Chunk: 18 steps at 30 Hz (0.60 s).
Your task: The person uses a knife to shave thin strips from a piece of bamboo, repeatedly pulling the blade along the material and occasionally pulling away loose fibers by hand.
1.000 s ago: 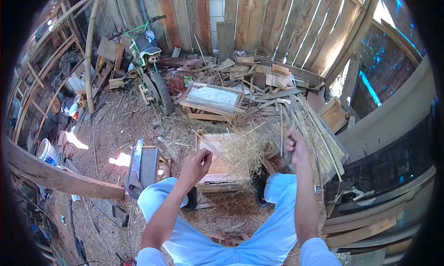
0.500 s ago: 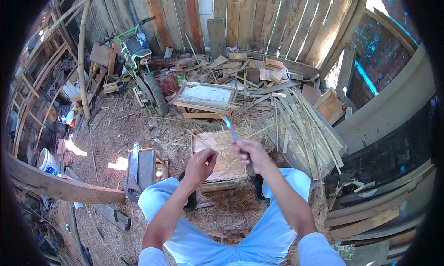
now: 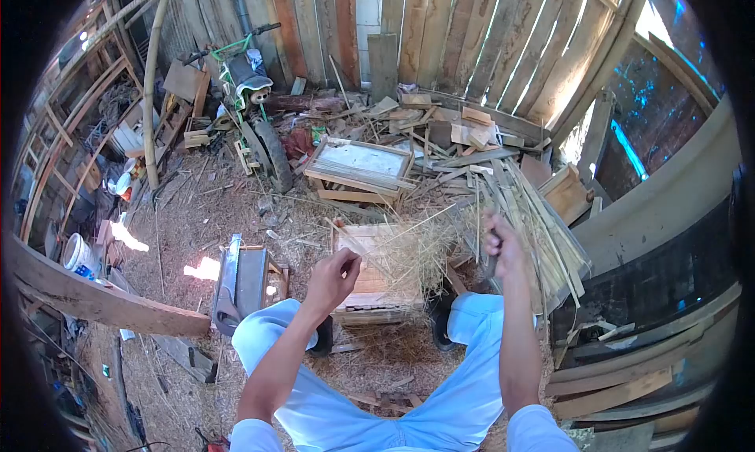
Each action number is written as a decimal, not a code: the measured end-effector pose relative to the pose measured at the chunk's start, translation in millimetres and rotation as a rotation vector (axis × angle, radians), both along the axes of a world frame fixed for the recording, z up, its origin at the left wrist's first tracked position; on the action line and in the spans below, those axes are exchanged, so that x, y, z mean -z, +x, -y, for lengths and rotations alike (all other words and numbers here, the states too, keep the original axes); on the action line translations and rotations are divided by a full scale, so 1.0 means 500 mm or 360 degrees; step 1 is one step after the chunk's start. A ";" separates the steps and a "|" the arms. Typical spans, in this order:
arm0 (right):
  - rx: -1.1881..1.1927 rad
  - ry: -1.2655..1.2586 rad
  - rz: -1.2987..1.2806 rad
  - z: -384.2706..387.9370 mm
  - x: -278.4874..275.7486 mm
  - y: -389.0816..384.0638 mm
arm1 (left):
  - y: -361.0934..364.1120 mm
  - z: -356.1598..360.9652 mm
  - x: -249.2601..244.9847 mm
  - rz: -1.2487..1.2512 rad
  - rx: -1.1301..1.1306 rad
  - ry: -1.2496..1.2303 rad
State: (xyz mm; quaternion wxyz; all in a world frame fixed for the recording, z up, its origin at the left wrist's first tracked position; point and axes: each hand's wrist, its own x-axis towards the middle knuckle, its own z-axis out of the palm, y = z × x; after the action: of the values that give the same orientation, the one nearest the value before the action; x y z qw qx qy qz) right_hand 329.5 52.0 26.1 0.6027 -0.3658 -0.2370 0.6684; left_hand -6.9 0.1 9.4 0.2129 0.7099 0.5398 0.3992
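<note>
Head-worn view looks forward and steeply down; floor seems mid-distance, edges dark.

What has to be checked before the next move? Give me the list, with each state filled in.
1. Hands apart: ok; the left hand and right hand are well separated.
2. Right hand closed around the dark handle: ok.
3. Blade direction: cannot tell; no blade shows clearly.
4. Thin strip secure in the left hand: cannot tell; fingertips too small to read.
5. Wooden box free of shavings: not ok; they spill over its right side.
6. Saw away from both hands: ok; it lies beside the left knee.
</note>
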 end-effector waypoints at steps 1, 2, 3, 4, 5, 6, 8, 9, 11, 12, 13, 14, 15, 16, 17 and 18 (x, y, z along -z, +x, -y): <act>-0.0096 -0.0103 0.0184 0.018 -0.011 -0.033 | 0.008 -0.004 0.001 0.0005 0.0008 0.0039; -0.0273 -0.0089 0.0201 0.035 -0.009 -0.066 | 0.016 -0.007 0.003 0.0007 0.0021 0.0075; -0.0445 -0.0075 0.0214 0.051 -0.005 -0.103 | 0.024 -0.009 0.006 0.0006 0.0024 0.0073; -0.0596 -0.0087 0.0266 0.063 0.000 -0.140 | 0.032 -0.011 0.010 -0.0013 0.0043 0.0073; -0.0743 -0.0100 0.0315 0.074 0.005 -0.173 | 0.040 -0.012 0.011 -0.0034 0.0066 0.0072; -0.0727 -0.0103 0.0307 0.081 0.016 -0.202 | 0.049 -0.010 0.010 -0.0041 0.0084 0.0069; -0.0784 -0.0076 0.0186 0.078 0.046 -0.236 | 0.063 -0.007 0.007 -0.0073 0.0160 0.0090; -0.0773 -0.0079 0.0180 0.074 0.050 -0.233 | 0.067 -0.006 0.011 -0.0078 0.0172 0.0087; -0.0820 -0.0161 0.0070 0.055 0.054 -0.230 | 0.065 -0.006 0.019 0.0031 0.0192 0.0127; -0.0785 -0.0182 0.0105 0.053 0.041 -0.218 | 0.061 -0.005 0.017 0.0030 0.0187 0.0123; -0.0789 -0.0184 0.0104 0.044 0.040 -0.204 | 0.056 -0.007 0.013 0.0004 0.0180 0.0117; -0.0735 -0.0200 0.0057 0.036 0.042 -0.187 | 0.053 -0.007 0.010 -0.0018 0.0179 0.0111; -0.0676 -0.0219 0.0011 0.031 0.042 -0.168 | 0.054 -0.006 0.011 -0.0011 0.0185 0.0104; -0.0663 -0.0204 0.0061 0.024 0.041 -0.153 | 0.054 -0.005 0.013 -0.0009 0.0215 0.0084; -0.0661 -0.0207 0.0062 0.021 0.042 -0.142 | 0.053 -0.004 0.013 -0.0009 0.0243 0.0066; -0.0702 -0.0224 0.0033 0.020 0.038 -0.136 | 0.054 -0.004 0.011 -0.0011 0.0241 0.0063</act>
State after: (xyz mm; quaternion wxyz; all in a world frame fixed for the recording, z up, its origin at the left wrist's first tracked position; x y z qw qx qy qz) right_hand 261.7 42.0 7.0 0.4125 -0.3533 -0.2702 0.7950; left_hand 20.3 1.9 4.1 0.2265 0.7541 0.4773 0.3902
